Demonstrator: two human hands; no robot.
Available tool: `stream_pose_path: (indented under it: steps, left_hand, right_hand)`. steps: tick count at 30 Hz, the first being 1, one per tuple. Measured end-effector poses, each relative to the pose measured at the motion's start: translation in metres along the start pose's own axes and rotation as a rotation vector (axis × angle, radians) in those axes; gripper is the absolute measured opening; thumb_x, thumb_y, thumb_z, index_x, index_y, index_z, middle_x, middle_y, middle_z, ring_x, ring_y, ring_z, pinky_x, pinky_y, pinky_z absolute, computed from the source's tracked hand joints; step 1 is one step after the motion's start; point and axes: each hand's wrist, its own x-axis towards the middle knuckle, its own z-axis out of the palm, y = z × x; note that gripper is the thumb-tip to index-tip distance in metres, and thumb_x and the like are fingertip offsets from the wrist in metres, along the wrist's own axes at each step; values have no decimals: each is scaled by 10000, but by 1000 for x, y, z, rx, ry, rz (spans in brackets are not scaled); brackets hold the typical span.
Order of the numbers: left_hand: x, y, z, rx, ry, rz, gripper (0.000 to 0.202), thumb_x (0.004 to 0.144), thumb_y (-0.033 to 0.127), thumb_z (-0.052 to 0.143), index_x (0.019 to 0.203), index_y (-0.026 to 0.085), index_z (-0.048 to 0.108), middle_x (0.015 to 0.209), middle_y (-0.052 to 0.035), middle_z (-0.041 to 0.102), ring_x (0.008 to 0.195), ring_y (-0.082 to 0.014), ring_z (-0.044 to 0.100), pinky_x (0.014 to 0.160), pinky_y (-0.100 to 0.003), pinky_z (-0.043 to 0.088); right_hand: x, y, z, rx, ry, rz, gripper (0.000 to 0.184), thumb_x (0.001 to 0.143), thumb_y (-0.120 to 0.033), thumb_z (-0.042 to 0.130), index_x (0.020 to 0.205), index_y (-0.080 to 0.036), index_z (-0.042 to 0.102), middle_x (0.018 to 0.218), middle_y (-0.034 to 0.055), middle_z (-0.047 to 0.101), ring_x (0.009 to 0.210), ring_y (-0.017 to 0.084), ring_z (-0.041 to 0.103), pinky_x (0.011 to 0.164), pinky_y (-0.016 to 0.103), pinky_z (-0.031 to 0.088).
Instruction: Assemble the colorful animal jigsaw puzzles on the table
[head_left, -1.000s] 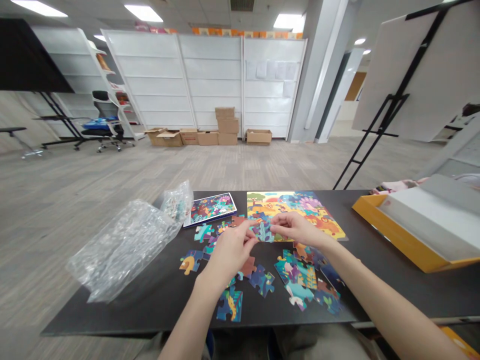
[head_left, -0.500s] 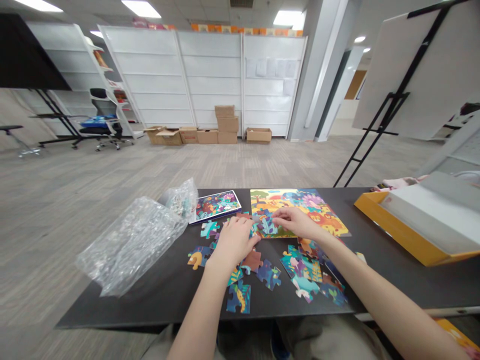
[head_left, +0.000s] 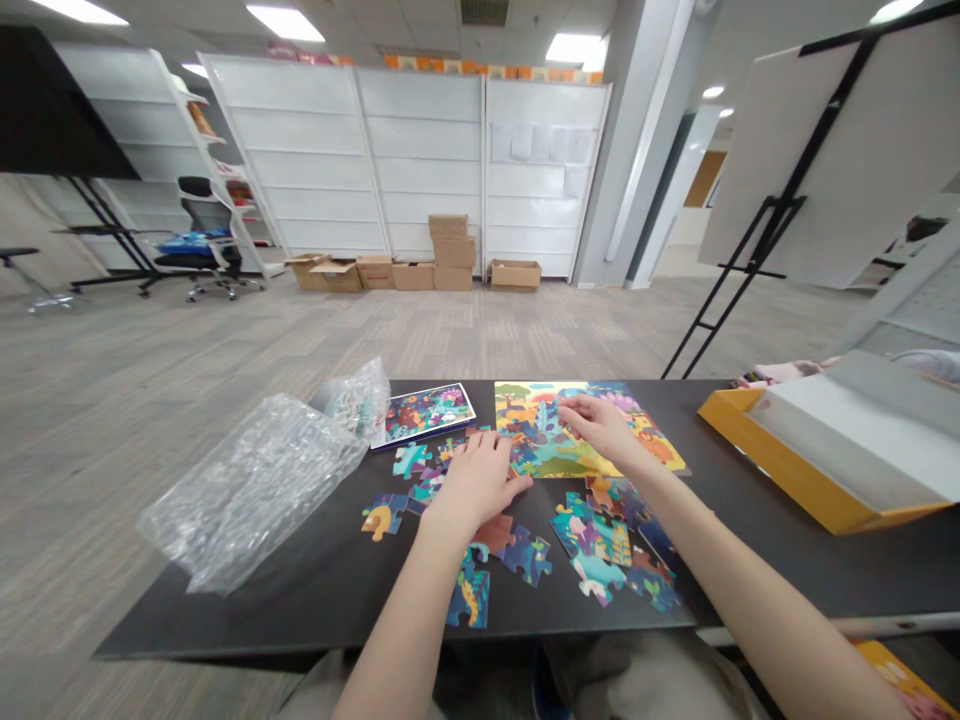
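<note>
R hand (head_left: 600, 425) w/ fingers spread wide on colourful cardboard jigsaw puzzle (head_left: 532, 430), nothing held. L hand (head_left: 480, 480) palm-down just beside puzzle's lower-left edge, grip unclear. Loose multicolour jigsaw pieces (head_left: 592, 540) on black table (head_left: 300, 620) near both hands.

Jigsaw puzzle (head_left: 536, 445): yellow and orange ground with green and blue patches, multicoloured illustrated pattern. Loose jigsaw pieces (head_left: 592, 538): teal, purple, navy and orange prints. Picture card (head_left: 424, 413): navy border, multicoloured print. Counter (head_left: 300, 610): black. Box (head_left: 784, 480): orange-yellow walls. Bag (head_left: 255, 490): clear plastic.
</note>
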Motion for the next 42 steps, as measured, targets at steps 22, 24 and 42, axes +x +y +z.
stream_pose_path:
  steps: [22,24,42]
  left_hand:
    - [-22,30,8,-101,-102,272,350,985,276,496,1300,180,610,1488,-134,548,1380,-296,500,1148,-484,390]
    - [-27,30,9,-136,-101,312,318,978,281,515,1265,200,625,1467,-116,571,1385,-283,495,1165,-485,370]
    - [-37,36,10,-257,-70,412,167,970,236,520,1083,196,636,1305,-97,661,1279,-243,575,1128,-404,432]
  right_hand:
    - [1,9,-4,-9,-95,-14,430,766,-603,674,805,-176,637,644,-4,610,539,119,513,539,265,426]
    - [-1,8,-1,-17,-149,-7,405,777,-577,673,806,-175,642,671,10,643,563,129,544,564,274,446]
    - [-8,9,23,-197,-273,-66,213,846,-394,630,834,-182,642,674,15,677,629,164,622,601,278,461]
